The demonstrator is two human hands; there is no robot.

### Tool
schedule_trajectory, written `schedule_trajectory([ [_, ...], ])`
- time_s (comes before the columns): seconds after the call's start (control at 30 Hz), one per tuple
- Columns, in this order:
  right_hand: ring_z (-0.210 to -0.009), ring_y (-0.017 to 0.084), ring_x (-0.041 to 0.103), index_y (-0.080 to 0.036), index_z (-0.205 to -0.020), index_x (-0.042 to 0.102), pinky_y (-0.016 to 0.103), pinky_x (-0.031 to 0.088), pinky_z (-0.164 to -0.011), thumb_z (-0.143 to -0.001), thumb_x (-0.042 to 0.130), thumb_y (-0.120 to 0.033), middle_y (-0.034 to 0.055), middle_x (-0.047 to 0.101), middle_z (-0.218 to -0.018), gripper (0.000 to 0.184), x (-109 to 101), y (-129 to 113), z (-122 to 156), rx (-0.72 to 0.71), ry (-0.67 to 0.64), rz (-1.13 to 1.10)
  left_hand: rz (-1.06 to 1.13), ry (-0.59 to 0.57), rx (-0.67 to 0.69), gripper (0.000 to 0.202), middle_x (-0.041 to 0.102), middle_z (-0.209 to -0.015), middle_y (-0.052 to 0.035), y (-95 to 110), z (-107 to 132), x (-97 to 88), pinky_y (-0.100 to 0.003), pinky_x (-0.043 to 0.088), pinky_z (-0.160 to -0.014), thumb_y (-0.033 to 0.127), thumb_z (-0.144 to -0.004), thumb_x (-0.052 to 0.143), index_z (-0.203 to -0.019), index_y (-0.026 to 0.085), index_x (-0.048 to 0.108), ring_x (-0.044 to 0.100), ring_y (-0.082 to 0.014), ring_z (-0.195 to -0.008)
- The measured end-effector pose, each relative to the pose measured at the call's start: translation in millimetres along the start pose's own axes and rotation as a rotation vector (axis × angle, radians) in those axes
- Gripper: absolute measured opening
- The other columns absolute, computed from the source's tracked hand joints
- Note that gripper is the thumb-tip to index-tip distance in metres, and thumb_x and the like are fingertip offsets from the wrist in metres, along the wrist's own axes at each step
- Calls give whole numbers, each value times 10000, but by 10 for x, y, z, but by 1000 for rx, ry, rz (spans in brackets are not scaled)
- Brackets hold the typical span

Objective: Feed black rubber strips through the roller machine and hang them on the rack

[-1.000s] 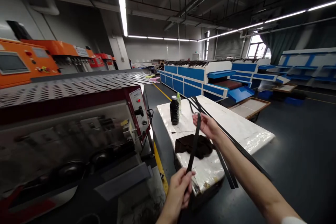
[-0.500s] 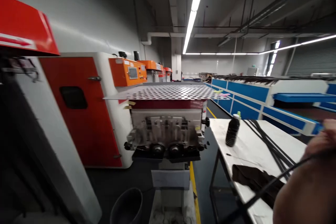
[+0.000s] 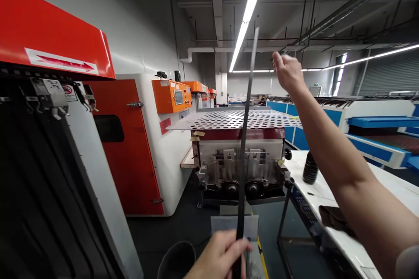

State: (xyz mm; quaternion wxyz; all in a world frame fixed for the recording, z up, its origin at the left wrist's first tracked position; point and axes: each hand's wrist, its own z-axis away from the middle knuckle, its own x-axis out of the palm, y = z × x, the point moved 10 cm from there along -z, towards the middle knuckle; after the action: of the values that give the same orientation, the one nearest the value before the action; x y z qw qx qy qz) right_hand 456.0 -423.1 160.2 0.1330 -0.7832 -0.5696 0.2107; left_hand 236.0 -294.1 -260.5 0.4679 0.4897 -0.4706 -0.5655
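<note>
A long, thin black strip (image 3: 246,135) stands almost upright in front of me, its upper end paler under the light. My left hand (image 3: 225,253), at the bottom of the view, is closed round the strip's lower part. To the right of the strip's top, my right hand (image 3: 288,72) is raised on an outstretched arm with its fingers curled shut. It is apart from the strip, and what it pinches, if anything, cannot be made out. Behind the strip is a machine (image 3: 216,161) with metal fittings and black rollers, under a perforated sheet (image 3: 222,120).
On the right, a white table (image 3: 360,244) bears a dark bottle (image 3: 310,169) and a brown cloth (image 3: 334,218). A red machine hood (image 3: 59,17) with clips and hanging black strips is at left. A dark bin (image 3: 176,259) stands on the floor; blue machines (image 3: 376,148) stand behind.
My right hand has risen from the lower right edge to the upper middle. My left hand and the upright strip have come into view. The view has turned left.
</note>
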Motion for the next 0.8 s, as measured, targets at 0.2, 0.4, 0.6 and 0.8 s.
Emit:
schedule_trajectory([
  [0.2,-438,78,485,-137,-742,673,207,326,-413,-849,549,-616,4,594,-558,506,663,321,2546,479,-832,-257,59,-155,185,383,678,-613,-46,928,-443,-142,-184,306,-413,475,-863,527,-899,112,644,416,-64,-393],
  [0.4,-478,61,437,-169,-705,562,186,329,-437,-779,678,-560,-55,495,-571,415,886,169,3156,622,-906,-632,-83,-247,120,691,704,-729,-123,1146,-756,-293,-207,293,-344,708,-849,370,-816,91,681,494,-90,-375],
  [0.6,-606,124,607,-165,-824,628,249,523,-541,-806,671,-478,-2,624,-714,316,778,-137,2285,291,-972,-479,-63,-46,385,234,613,-677,-36,2739,-1379,-889,-170,280,-443,302,-850,608,-811,85,687,401,-17,-467],
  [0.8,-652,146,644,-175,-747,595,277,534,-624,-778,707,-463,-5,632,-691,311,639,-172,1347,-51,-671,-277,39,56,592,106,663,-744,-86,3868,-1650,-1115,-239,328,-419,140,-732,691,-643,147,635,345,-43,-464],
])
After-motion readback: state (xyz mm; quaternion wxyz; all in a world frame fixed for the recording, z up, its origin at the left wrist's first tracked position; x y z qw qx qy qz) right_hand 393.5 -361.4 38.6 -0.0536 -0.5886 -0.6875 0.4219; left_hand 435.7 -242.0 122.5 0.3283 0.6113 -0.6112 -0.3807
